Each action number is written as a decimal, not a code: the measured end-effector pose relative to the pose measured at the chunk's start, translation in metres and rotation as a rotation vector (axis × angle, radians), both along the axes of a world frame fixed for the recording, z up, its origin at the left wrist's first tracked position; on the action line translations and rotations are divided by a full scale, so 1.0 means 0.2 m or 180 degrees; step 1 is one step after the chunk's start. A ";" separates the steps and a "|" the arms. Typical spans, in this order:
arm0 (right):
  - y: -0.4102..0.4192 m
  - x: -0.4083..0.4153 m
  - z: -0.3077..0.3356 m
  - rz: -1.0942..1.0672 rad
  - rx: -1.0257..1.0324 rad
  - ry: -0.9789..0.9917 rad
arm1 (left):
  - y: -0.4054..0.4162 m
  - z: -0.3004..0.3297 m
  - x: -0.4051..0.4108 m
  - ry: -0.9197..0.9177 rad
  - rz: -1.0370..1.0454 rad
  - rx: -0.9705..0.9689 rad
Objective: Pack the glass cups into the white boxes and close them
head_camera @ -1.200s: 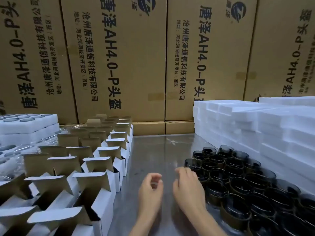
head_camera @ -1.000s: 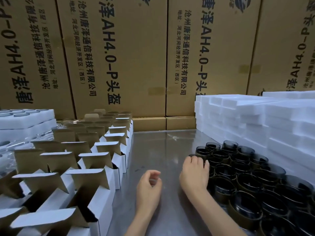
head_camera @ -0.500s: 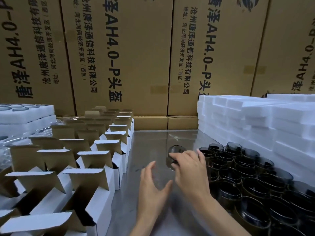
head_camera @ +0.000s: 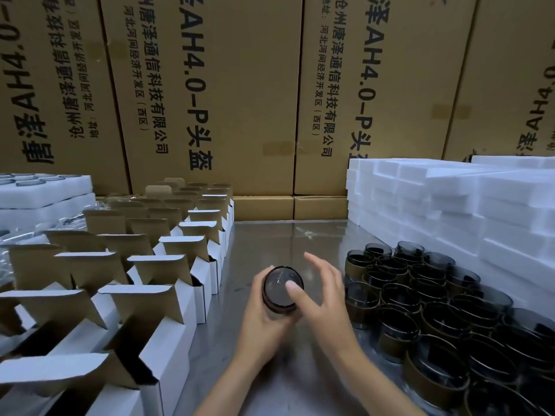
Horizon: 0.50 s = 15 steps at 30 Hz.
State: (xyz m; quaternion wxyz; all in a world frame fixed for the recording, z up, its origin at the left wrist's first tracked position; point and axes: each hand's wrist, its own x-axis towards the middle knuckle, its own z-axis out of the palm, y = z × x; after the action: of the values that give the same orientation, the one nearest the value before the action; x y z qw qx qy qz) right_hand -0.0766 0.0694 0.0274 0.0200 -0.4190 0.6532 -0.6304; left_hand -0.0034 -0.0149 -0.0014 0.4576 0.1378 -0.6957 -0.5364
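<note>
1. Head view: the left hand [head_camera: 264, 322] held one cup [head_camera: 282, 288] over the table [head_camera: 270, 244]. Its fingers were curled round the side of the cup. The cup lay tipped, with one round end facing the camera. I think it was held that way so it could slide into a box sideways or be turned.

2. The right hand [head_camera: 324, 298] was beside the cup. Its thumb touched the round end, and its other fingers were spread out and straight, holding nothing. It looked like it was passing the cup over and only steadying it.

3. The other cups [head_camera: 435, 310] stood close together on the right side of the table, near the right hand. That put them in easy reach for picking.

4. The boxes [head_camera: 168, 283] stood in rows on the left, near the left hand. Their flaps stood up, so the tops were open and ready for a cup. None of the near ones looked shut yet.

5. White foam blocks [head_camera: 450, 199] were stacked behind the cups, and more foam [head_camera: 42, 190] lay far left. Big brown cartons [head_camera: 210, 100] made a wall at the back.

6. My guess was that the cup should go into a near box next. Glass can slip or knock, so a firm hold was needed.
</note>
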 end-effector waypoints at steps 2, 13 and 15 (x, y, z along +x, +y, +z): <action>0.00 -0.03 0.01 0.0730 0.0144 -0.1186 | -0.01 -0.01 -0.01 -0.0049 -0.0070 -0.0057; 0.01 -0.09 -0.02 0.1671 -0.0217 -0.2207 | 0.00 0.00 -0.01 -0.0030 0.0340 -0.0396; 0.02 -0.10 -0.02 0.1817 -0.0144 -0.2140 | -0.01 -0.01 -0.01 -0.0029 0.0289 -0.0333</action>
State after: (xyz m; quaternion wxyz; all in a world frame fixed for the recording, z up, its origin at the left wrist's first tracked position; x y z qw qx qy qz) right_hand -0.0961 0.0734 0.0226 0.3955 -0.3545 0.4545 -0.7151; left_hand -0.0056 -0.0169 -0.0031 0.4849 0.1475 -0.7178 -0.4773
